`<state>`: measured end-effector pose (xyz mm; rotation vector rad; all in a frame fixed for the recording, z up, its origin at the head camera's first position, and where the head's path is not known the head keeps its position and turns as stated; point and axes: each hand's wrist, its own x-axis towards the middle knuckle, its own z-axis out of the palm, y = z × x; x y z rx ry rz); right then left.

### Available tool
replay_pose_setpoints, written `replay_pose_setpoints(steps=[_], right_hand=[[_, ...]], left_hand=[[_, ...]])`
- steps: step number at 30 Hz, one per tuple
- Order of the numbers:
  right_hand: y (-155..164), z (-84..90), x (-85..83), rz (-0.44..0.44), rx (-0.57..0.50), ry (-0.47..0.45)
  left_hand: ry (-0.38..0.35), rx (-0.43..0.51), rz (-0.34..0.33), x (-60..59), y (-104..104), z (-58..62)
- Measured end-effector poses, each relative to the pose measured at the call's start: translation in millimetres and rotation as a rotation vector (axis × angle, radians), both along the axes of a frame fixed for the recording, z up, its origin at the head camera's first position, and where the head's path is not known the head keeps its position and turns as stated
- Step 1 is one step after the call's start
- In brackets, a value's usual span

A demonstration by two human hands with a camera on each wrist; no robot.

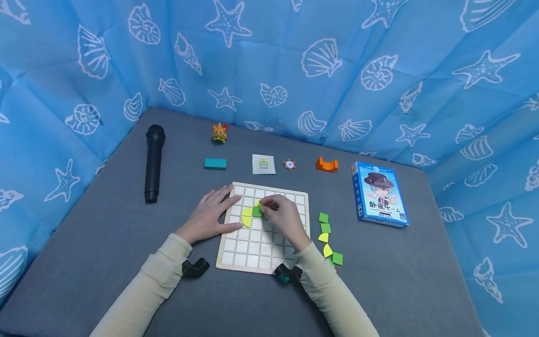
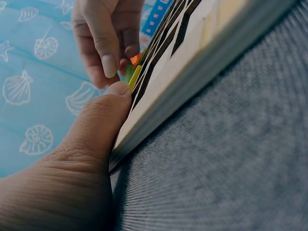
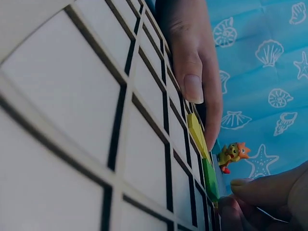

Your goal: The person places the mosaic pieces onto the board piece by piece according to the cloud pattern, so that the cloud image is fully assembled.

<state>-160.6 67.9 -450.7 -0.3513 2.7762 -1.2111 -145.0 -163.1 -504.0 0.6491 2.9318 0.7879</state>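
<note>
We are seating a green tile (image 1: 258, 211) into the grid board (image 1: 269, 262) beside the yellow half-disc (image 1: 246, 217), our right hand (image 1: 283, 216) pinching it while our left hand (image 1: 209, 215) is lying flat, steadying the board's left edge; next it needs squaring to its cell, and the cells around are lying free

A pale wooden board (image 1: 263, 228) with smooth white squares lay at frame centre on matt grey woven cloth (image 1: 105, 243); the box (image 1: 380, 193) at right looked glossy, the mic (image 1: 153, 162) at left matt black.
</note>
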Motion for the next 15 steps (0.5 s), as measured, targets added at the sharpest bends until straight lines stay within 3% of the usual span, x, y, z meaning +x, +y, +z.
replay_pose_setpoints(steps=[15], right_hand=[[-2.2,-0.9,4.9,0.086,0.045,0.032]], left_hand=[[0.011,-0.001,-0.001,0.8,1.2,2.1]])
